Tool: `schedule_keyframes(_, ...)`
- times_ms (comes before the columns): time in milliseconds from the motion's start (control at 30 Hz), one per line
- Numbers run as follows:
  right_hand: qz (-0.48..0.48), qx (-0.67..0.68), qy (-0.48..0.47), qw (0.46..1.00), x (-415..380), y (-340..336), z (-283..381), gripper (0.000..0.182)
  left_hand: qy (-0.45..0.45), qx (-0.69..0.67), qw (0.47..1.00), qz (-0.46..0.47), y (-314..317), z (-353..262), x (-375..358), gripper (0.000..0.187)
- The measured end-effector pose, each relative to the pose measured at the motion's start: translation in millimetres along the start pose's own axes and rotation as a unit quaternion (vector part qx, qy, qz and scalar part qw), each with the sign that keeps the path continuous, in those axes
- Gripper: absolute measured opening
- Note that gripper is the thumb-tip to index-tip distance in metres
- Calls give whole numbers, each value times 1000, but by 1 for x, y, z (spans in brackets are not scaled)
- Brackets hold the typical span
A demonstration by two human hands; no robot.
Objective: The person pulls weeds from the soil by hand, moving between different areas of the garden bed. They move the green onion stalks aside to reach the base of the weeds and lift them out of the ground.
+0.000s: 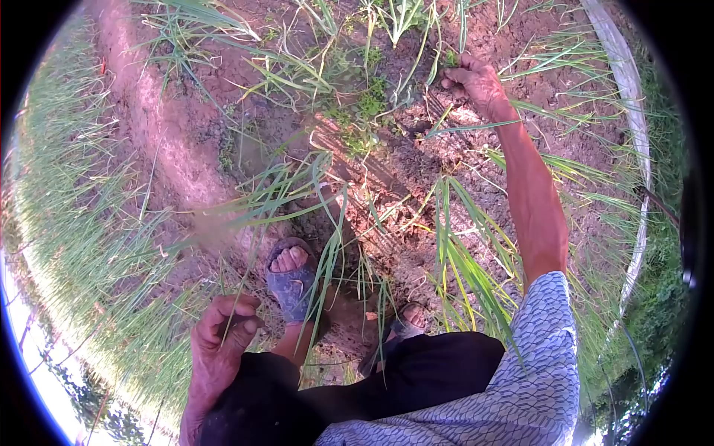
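Patterned blue sleeve cloth (547, 349) and dark trousers (416, 372) fill the bottom of the view, closest to the camera. Seen from a head-worn camera, a person crouches on bare reddish soil (186, 149) among thin green plants.

Low on the left, the left hand (219, 346) is curled shut around a few long green blades (245, 305), near the knee. A foot in a worn sandal (291, 279) stands just beyond it.

Far out at the top, the right hand (476, 82) reaches at full arm's length into a low clump of weeds (368, 104). Its grip looks closed on stems or soil at the clump's right edge, but what it holds is too small to make out. The weeds lie to the left of that hand, close to the ground, well apart from the left hand, so the right hand is much the nearer.

Tall leaf blades (461, 260) cross in front of the right forearm and hide part of the second foot (409, 320). A pale curved edging (628, 89) borders the bed on the right. Fisheye edges blur everything beyond.
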State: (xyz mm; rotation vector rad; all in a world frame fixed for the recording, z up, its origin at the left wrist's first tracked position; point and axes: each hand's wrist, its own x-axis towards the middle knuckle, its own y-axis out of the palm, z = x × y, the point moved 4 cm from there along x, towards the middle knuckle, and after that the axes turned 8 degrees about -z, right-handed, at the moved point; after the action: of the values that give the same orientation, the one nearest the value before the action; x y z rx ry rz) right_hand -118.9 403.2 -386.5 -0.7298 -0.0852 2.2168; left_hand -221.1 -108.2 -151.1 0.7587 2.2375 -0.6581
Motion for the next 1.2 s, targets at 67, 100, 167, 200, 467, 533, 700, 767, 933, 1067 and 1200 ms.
schedule_keyframes(67,31,-62,5,998,-4,3,-1,37,-3,-4,1000,1,5,-3,1,17)
schedule_keyframes(100,53,-67,4,996,7,7,-10,47,3,4,1000,7,8,-6,1,17)
schedule_keyframes(167,62,-152,-12,986,6,22,5,60,12,20,1000,19,14,-12,-1,17)
schedule_keyframes(200,63,-343,-7,937,6,30,21,46,11,25,999,20,16,-13,-1,17)
schedule_keyframes(467,94,-556,-133,815,12,59,29,49,-3,27,1000,15,15,-8,-2,19)
schedule_keyframes(533,88,-560,-192,801,15,68,21,43,0,28,999,14,15,-7,-2,19)
schedule_keyframes(700,38,-520,-159,838,-1,56,42,32,5,26,999,20,16,-10,0,19)
schedule_keyframes(767,15,-438,-194,877,27,46,9,42,13,39,999,21,14,-7,1,19)
schedule_keyframes(933,101,-456,-253,847,12,60,23,44,2,34,999,24,17,-9,1,19)
schedule_keyframes(1067,68,-580,-339,737,13,79,19,30,1,29,999,25,21,-12,0,19)
schedule_keyframes(1200,-93,-306,-210,924,0,35,24,25,12,35,999,23,20,-12,-1,19)
